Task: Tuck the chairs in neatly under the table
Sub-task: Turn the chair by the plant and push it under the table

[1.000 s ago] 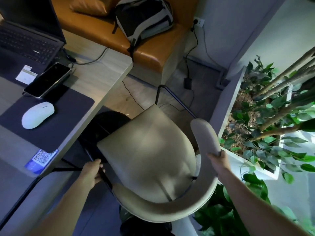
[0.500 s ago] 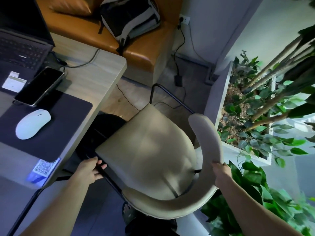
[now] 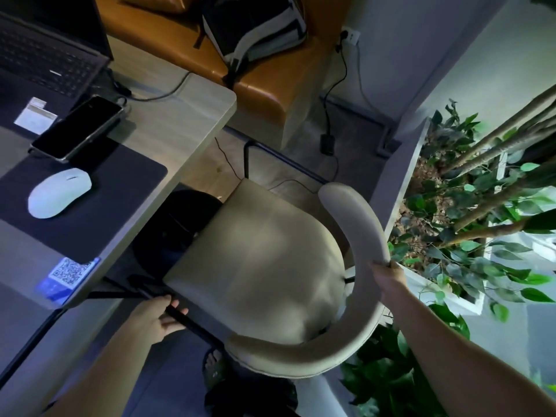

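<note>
The chair (image 3: pixel 258 260) sits between both hands, with its seat turned slantwise to the tabletop (image 3: pixel 180 121). The left hand (image 3: pixel 153 319) curls around the black frame bar (image 3: pixel 183 319) by the seat's near corner. The right hand (image 3: pixel 388 281) holds the curved backrest (image 3: pixel 358 224). The tabletop lies ahead and left of both hands, so I think the push goes that way, with a small turn to square up the seat.

left hand (image 3: pixel 156 319): bare, low left, fingers curled around a thin black bar, forearm extended from bottom left
right hand (image 3: pixel 388 279): bare, closed over a padded beige curved edge, forearm extended from bottom right
</note>
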{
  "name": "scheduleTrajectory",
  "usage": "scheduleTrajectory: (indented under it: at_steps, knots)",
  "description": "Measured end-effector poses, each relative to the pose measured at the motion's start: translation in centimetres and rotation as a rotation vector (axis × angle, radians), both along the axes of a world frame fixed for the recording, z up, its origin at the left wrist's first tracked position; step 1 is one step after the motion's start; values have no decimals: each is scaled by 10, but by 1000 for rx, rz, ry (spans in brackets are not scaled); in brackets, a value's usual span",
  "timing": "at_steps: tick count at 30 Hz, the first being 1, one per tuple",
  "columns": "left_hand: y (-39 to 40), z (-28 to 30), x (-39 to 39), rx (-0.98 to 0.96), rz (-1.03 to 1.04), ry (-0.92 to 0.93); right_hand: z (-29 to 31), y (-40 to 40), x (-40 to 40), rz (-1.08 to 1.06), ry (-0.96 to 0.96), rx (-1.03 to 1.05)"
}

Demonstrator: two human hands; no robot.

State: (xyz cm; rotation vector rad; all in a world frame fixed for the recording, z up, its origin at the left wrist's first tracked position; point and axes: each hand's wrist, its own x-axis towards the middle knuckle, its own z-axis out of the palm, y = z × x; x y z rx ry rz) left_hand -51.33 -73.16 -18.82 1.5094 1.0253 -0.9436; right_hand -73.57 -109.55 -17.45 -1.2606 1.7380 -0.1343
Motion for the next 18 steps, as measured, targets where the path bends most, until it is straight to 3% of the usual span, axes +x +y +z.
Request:
scheduleTrajectory:
  at_steps: [6, 10, 13, 15, 18]
  knots:
    - [-4, -5, -7, 101, -109, -37, 8, -4, 1, 52, -2, 12]
    - [-11, 4, -11, 287, -302, -57, 20, 13, -3, 38, 41, 86]
    - [-8, 4, -13, 445, -438, -169, 38, 34, -8, 13, 49, 118]
    - [-4, 2, -14, 427, -551, -239, 48, 49, -13, -44, 37, 146]
    - [-11, 24, -17, 316, -498, -250, 56, 73, -22, -142, -5, 171]
